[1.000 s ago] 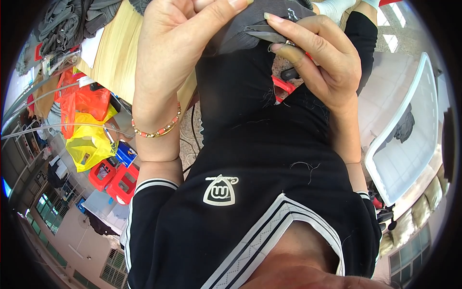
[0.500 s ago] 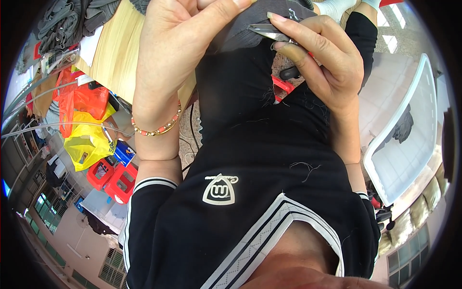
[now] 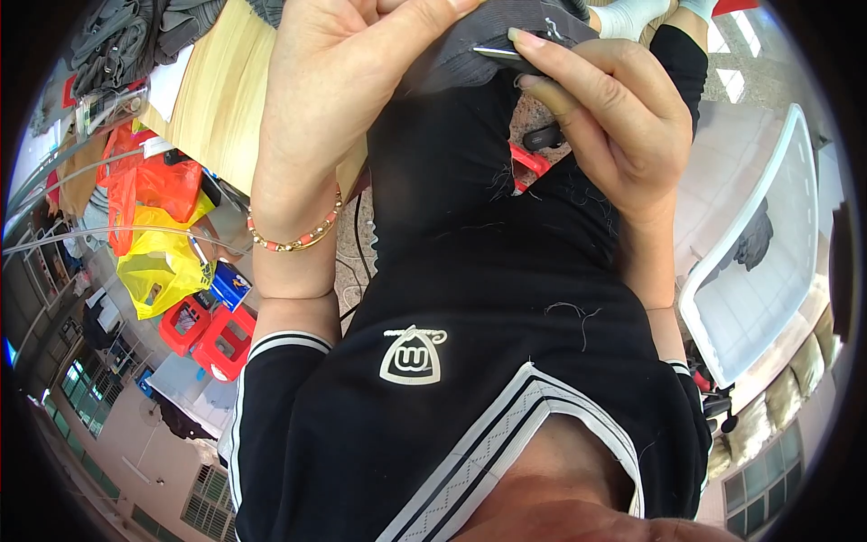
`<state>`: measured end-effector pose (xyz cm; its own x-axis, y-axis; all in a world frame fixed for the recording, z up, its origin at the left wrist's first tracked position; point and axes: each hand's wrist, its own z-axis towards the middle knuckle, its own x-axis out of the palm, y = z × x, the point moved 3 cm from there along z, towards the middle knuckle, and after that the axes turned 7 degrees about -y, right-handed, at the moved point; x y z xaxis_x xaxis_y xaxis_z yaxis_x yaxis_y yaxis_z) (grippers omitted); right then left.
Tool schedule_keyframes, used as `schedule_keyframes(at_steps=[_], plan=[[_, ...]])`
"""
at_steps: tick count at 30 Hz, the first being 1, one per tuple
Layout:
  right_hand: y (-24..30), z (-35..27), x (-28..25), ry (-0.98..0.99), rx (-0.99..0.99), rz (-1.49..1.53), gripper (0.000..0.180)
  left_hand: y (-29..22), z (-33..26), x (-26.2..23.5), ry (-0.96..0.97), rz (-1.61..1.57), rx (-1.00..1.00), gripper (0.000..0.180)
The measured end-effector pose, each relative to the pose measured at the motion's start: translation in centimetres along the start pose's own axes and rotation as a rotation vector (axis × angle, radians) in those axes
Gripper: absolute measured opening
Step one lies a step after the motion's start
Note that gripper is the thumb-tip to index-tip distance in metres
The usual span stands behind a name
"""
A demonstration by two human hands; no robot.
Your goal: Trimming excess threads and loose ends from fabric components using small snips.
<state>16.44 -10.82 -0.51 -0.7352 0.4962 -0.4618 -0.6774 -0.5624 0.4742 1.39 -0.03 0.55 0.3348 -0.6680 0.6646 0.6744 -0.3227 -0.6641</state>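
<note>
A grey ribbed knit garment lies over my lap at the top of the view, and its far part runs out of the picture. My left hand pinches the cloth between thumb and fingers; its fingertips are partly cut off by the upper edge. In my right hand is a small pair of thread snips, gripped between thumb and fingers. The blades point left and lie against or just above the grey cloth. My fingers cover the rest of the snips. A short white thread shows on the cloth beside the right fingertips.
A wooden tabletop stands at the left, with dark grey garments piled beyond it. Below it are a yellow plastic bag and red stools. A white bin at the right holds a dark cloth.
The snips' blades, slightly apart before, now show as a single narrow blade. My right hand has shifted and turned a little; my left hand has barely moved.
</note>
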Motion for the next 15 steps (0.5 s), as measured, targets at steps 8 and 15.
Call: schedule_keyframes(at_steps=[8, 15], plan=[[-0.9, 0.9, 1.0, -0.074, 0.901, 0.588, 0.038, 0.0, 0.5, -1.1, 0.094, 0.166, 0.043, 0.024], [-6.4, -0.5, 4.4, -0.289, 0.085, 1.434, 0.011, -3.8, -0.1, 2.0, -0.355, 0.661, -0.506, 0.028]])
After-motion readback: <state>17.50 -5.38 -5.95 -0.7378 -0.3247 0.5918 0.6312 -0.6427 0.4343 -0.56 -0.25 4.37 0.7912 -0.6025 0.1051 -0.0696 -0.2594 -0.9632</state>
